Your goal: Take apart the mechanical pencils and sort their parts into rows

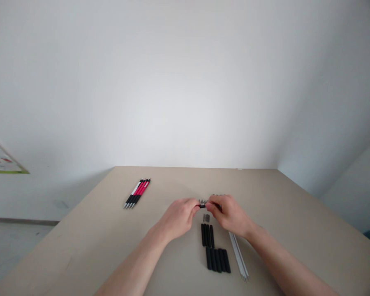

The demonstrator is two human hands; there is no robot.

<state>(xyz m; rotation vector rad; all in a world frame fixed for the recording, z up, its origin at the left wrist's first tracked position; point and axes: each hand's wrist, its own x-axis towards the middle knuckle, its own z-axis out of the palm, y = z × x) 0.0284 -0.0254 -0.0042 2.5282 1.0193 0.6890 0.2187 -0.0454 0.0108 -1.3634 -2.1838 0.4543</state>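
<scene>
Between the fingertips of both hands a small dark pen part (pixel 202 206) is stretched, lying sideways; its ends are hidden by the fingers. My left hand (pixel 179 214) pinches it from the left, thumb and finger closed. From the right, my right hand (pixel 230 213) does the same. Just behind the fingers a few silvery pen tips (pixel 202 202) show in part. Below the hands lie small metal springs (pixel 206 218), a row of thin black tubes (pixel 207 235) and a row of thicker black grips (pixel 218 260). White thin refills (pixel 239 257) run out from under my right wrist.
At the back left of the beige table (pixel 89 246), several assembled pens (pixel 137 193) lie side by side, with red or white barrels. Dark-ended pieces (pixel 218 195) peek out behind my right hand. A white wall (pixel 185 82) borders the table's far edge.
</scene>
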